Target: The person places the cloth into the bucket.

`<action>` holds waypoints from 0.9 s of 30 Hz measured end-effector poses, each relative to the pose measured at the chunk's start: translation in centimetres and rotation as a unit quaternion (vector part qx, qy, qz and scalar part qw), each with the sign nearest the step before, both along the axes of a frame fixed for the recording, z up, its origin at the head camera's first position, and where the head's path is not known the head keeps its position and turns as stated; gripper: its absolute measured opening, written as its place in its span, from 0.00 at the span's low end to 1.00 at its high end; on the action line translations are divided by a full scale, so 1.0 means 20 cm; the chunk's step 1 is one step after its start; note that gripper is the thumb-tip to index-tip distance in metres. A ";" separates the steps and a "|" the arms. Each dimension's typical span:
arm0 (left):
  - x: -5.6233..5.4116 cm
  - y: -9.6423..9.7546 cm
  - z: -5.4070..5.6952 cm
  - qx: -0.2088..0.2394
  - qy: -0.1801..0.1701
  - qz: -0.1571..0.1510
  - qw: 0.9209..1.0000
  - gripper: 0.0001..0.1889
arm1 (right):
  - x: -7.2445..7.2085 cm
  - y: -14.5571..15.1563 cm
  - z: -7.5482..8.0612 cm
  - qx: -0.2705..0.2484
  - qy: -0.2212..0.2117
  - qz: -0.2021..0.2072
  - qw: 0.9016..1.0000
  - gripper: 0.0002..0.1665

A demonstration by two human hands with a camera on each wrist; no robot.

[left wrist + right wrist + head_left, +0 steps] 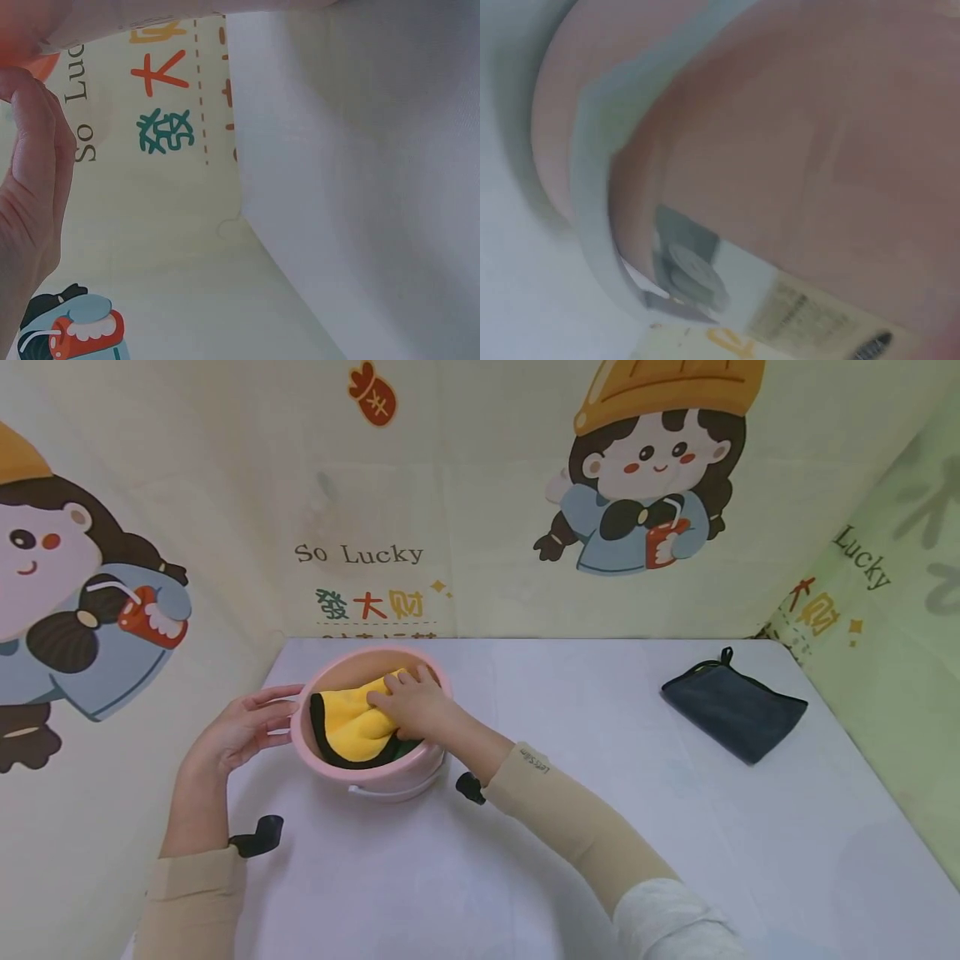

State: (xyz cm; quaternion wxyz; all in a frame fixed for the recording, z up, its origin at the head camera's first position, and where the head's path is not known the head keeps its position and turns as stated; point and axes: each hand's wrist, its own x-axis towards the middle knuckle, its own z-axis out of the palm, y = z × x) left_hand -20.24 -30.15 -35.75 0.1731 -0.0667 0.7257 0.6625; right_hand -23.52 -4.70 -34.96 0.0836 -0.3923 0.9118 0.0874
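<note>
A pink bucket stands on the table, with a yellow cloth edged in black inside it. Something dark green shows below the cloth near the bucket's front. My right hand reaches over the rim and presses on the cloth with spread fingers. At the bucket's left side, my left hand touches the outer rim with extended fingers. Part of the left hand also appears in the left wrist view. The right wrist view shows the bucket wall, its pale handle and a label, not the hand.
A dark zippered pouch with a small loop lies at the right of the white table. Printed cloth walls rise behind the table and at both sides. A black wrist mount sticks out from the left forearm.
</note>
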 end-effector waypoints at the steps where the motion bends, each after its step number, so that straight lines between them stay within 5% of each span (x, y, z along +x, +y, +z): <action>1: 0.00 0.00 0.00 0.000 -0.001 0.000 1.000 0.18 | 0.00 0.01 0.01 -0.010 0.001 -0.002 1.000 0.35; 13: 0.00 0.00 0.01 0.000 0.005 -0.004 1.000 0.17 | -0.02 0.34 0.18 -0.157 0.044 -0.039 0.986 0.29; 27: 0.00 -0.01 -0.02 -0.010 0.015 -0.010 1.000 0.19 | -0.06 0.98 0.12 -0.234 0.094 -0.176 0.951 0.29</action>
